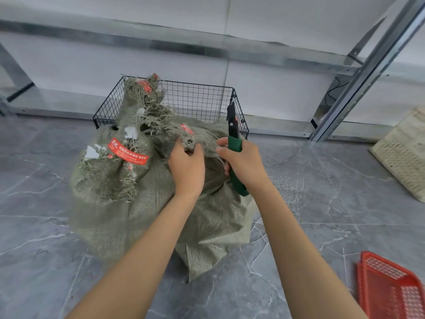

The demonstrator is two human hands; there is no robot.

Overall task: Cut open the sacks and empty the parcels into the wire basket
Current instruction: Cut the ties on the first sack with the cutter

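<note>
I see left hand (187, 166) pinching the sack (149, 203) edge; right hand (243, 162) just beside, clamped on cutter (232, 125), blade up off fabric. Probably spreading the mouth toward basket (197, 100) beyond.

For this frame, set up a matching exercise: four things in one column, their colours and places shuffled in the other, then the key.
Things:
1. knife
2. wire basket
3. tray
4. sack

Descriptions:
A. red, on the floor at bottom right
B. olive, torn edge gripped by the left hand
C. black, behind the sack
D. green handle, held in the right hand

Pairs: 1-D, 2-C, 3-A, 4-B
</note>
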